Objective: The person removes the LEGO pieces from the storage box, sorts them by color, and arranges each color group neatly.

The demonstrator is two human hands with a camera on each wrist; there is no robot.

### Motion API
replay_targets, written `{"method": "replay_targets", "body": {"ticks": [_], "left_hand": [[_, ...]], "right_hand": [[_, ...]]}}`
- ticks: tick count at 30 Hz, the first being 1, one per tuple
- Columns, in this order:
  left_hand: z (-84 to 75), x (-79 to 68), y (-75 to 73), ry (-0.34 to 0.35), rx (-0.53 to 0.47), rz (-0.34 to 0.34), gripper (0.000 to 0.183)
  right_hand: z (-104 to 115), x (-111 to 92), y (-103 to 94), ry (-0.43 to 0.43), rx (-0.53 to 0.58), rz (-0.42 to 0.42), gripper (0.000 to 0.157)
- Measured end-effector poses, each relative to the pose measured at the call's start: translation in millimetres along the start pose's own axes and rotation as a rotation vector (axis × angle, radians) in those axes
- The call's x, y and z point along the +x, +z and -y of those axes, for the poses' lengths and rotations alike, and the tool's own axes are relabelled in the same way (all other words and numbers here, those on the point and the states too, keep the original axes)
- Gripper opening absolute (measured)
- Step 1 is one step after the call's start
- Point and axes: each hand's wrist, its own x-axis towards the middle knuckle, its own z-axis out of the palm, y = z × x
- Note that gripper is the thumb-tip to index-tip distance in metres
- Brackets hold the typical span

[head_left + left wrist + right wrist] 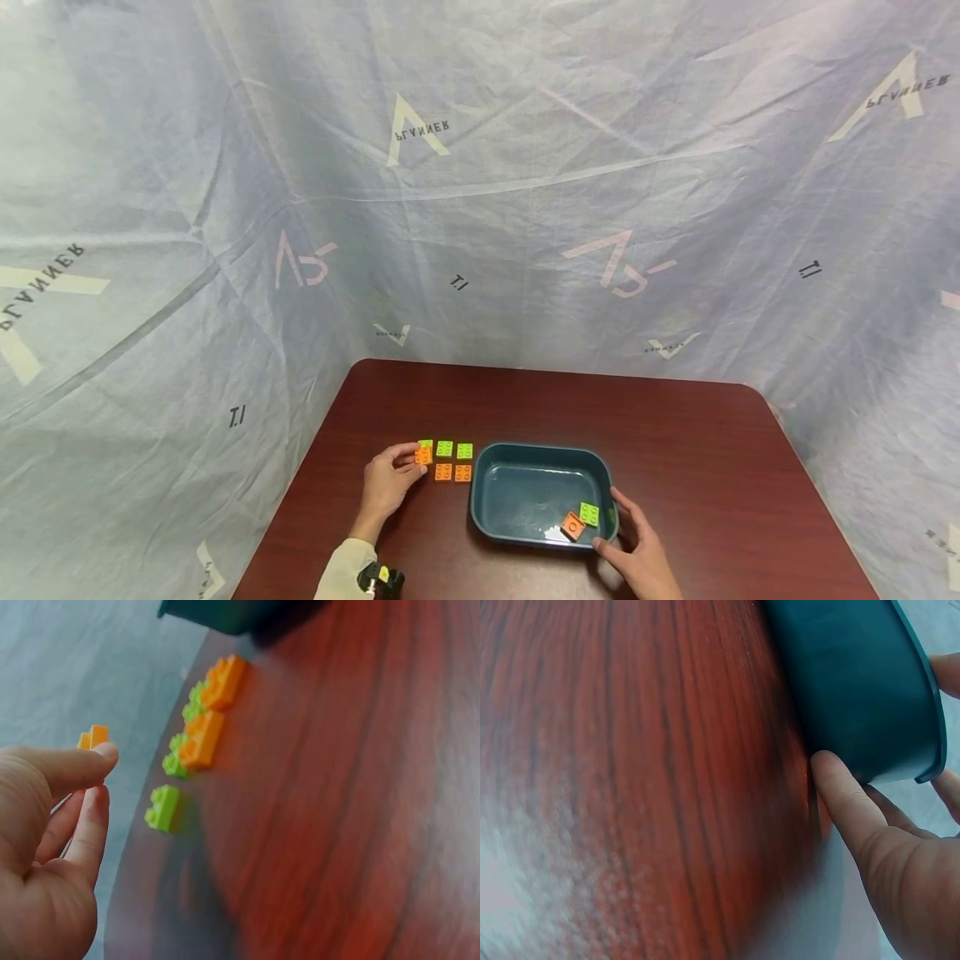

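Note:
My left hand (387,482) pinches an orange toy brick (423,456) between thumb and fingertips, above the table at the left end of two short rows of bricks. Only its top edge shows past the thumb in the left wrist view. Three green bricks (445,449) make up the back row; two orange bricks (443,472) lie in front of them. With thumb and fingers around its near right corner, my right hand (637,546) holds a dark teal rectangular tray (517,538). Inside that corner lie a green brick (589,513) and an orange brick (573,526), which is turned askew.
The dark red wood-grain table (720,467) extends behind the tray and to its right. Pale printed cloth (510,250) hangs behind the table and along its sides. A dark strapped device (381,579) sits on the left wrist, over a light sleeve (343,569).

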Motion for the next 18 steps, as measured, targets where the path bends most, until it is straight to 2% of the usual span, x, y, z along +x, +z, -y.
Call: {"method": "replay_targets", "body": {"ticks": [12,18], "left_hand": [[22.3,1.5,-1.6,-0.026,0.159,0.038,0.038],[32.2,0.9,0.4,-0.007,0.216,0.061,0.038]], "right_hand": [[2.8,-1.5,-1.1,-0.017,-0.016,-0.022,0.091],[3.8,-3.8,0.3,-0.016,-0.006,-0.021,0.091]]}}
